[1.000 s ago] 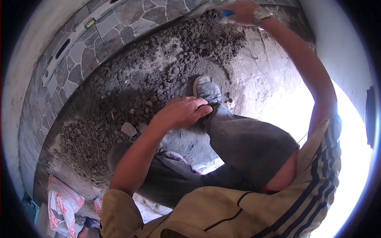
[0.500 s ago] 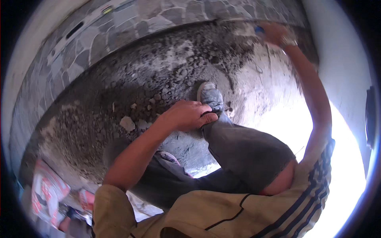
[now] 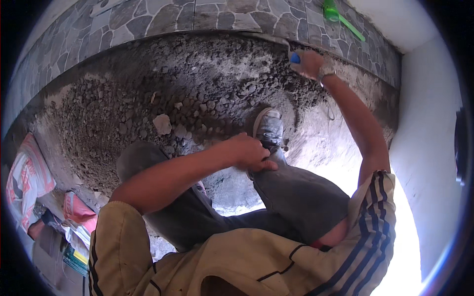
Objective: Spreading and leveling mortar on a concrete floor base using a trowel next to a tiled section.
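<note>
- Trowel by the stone-patterned tiles' edge; likely stiff, fairly light — best held by its blue handle.
- Right hand: fingers wrapped round that.
- Left hand: fingers curled at the trouser leg — gripping or not, I can't tell.

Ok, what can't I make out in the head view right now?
In the head view:
Trowel handle: mostly hidden inside the right hand.
Left hand: some fingertips hidden by its own back.
Green tool and spirit level: both cut off by the top edge.
</note>
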`<state>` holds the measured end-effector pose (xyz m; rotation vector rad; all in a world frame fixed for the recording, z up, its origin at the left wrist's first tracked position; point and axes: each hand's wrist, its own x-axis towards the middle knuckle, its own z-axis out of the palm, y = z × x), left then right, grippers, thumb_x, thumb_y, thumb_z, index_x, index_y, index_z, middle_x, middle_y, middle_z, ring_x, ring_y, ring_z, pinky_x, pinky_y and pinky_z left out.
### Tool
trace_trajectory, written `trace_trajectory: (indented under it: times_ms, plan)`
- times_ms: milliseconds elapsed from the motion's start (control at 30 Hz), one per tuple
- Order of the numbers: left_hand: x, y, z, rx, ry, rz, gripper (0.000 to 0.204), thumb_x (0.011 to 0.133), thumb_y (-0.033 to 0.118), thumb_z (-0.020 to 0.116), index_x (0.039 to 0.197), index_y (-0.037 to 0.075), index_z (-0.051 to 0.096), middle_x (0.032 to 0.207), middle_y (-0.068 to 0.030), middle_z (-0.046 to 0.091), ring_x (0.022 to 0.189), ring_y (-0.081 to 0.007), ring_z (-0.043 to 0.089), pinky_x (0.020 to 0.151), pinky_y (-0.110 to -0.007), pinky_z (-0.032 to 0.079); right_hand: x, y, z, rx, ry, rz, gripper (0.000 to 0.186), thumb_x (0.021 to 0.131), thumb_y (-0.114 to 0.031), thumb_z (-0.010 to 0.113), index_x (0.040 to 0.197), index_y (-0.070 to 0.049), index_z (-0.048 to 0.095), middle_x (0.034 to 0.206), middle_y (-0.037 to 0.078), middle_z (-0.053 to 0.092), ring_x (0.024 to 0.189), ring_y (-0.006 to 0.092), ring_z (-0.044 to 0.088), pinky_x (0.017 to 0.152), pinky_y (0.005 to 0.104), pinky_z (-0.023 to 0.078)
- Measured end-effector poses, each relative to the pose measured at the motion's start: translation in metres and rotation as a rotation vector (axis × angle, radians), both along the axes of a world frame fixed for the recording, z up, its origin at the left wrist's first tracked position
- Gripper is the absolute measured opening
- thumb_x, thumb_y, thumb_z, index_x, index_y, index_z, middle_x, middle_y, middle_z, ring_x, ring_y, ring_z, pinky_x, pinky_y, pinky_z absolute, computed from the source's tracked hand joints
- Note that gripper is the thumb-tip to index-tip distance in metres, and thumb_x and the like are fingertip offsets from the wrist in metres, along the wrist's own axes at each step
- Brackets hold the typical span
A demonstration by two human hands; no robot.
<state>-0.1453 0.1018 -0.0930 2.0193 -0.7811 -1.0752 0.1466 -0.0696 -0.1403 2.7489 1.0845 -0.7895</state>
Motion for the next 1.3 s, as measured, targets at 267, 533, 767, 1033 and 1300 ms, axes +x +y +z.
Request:
trace_trajectory:
  times_ms: [267,533,767,1033,1300]
  plan:
    - [-0.012,0.006,0.005,-0.046,0.018,0.006,0.068,0.092,0.064,0.029,0.099,0.005,0.062,0.09,-0.0185,0.065,0.092,-0.0375,0.063,0.084,-0.052,0.043,-0.057,0.006,0.025,-0.062,0.019,0.033,0.034,0.079,-0.04,0.064,0.097,-0.012,0.058,0.075,0.014,0.067,0.07,0.0335,0.067,0.067,0.046,0.053]
    - [-0.013,0.002,0.004,-0.024,-0.007,-0.009,0.07,0.092,0.065,0.028,0.101,0.006,0.063,0.09,-0.0181,0.066,0.092,-0.0357,0.063,0.085,-0.051,0.043,-0.043,0.082,-0.001,0.069,-0.045,0.102,0.033,0.081,-0.039,0.062,0.096,-0.009,0.057,0.076,0.017,0.066,0.07,0.0343,0.067,0.067,0.0467,0.053]
    - [-0.02,0.014,0.009,0.002,0.027,0.028,0.07,0.092,0.066,0.028,0.103,0.006,0.063,0.092,-0.0175,0.067,0.093,-0.0353,0.064,0.087,-0.05,0.042,-0.098,0.086,0.032,-0.05,0.036,0.395,0.035,0.081,-0.038,0.064,0.097,-0.008,0.056,0.074,0.019,0.065,0.071,0.0382,0.065,0.066,0.0484,0.052]
    - [-0.017,0.019,0.018,-0.025,-0.016,0.057,0.071,0.092,0.065,0.029,0.097,0.005,0.067,0.092,-0.0173,0.068,0.092,-0.0346,0.065,0.081,-0.048,0.048,-0.056,0.172,-0.007,0.125,-0.16,0.265,0.036,0.08,-0.037,0.065,0.095,-0.006,0.057,0.077,0.022,0.065,0.074,0.0398,0.065,0.068,0.0505,0.052]
    - [-0.023,0.03,0.018,-0.016,-0.03,0.113,0.07,0.092,0.064,0.031,0.093,0.005,0.069,0.095,-0.0171,0.068,0.093,-0.0343,0.065,0.079,-0.046,0.05,-0.119,0.154,0.028,-0.006,0.03,0.314,0.032,0.081,-0.035,0.063,0.093,-0.006,0.059,0.08,0.02,0.066,0.075,0.0363,0.067,0.07,0.0476,0.054]
